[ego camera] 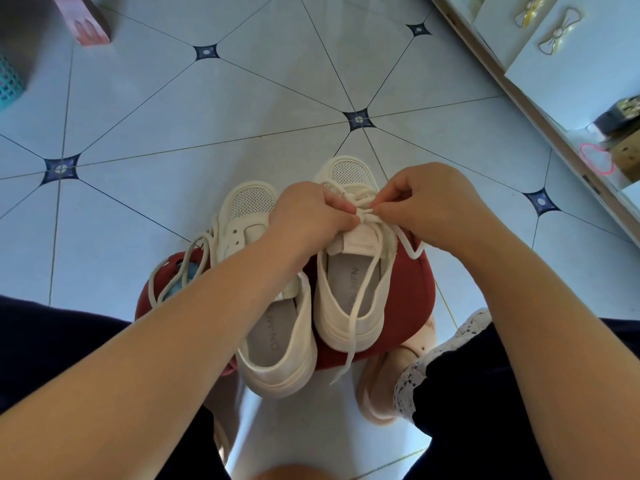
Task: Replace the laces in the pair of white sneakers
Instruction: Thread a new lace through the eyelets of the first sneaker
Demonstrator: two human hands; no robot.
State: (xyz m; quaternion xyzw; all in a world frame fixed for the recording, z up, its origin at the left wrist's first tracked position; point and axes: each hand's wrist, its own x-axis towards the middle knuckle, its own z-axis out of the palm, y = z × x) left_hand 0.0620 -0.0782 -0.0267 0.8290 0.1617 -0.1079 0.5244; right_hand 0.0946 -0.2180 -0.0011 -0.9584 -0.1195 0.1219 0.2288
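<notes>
Two white sneakers stand side by side, toes pointing away from the person, on a red stool set on a tiled floor.

Both hands meet over the sneaker nearer the right hand, at the top of its tongue.
- The left hand has its fingers curled, pinching a white lace at the crossing just above the tongue label.
- The right hand is likewise curled, its fingers pinching the same lace from the opposite side, almost touching the left fingers.

One strand of this lace runs back across the insole, over the heel and off the stool edge. Another strand loops out over the stool just under the right hand.

The second sneaker sits touching the first, partly under the left forearm. Bare eyelets show near its toe. A loose lace lies in loops beside it, over the stool's far-left edge.

Elsewhere:
- A white cabinet with bow-shaped handles stands at the upper right.
- A teal basket sits at the left edge.
- A pink object, too cropped to identify, is at the top left.
- A foot in a pale slipper rests on the floor beside the stool.
</notes>
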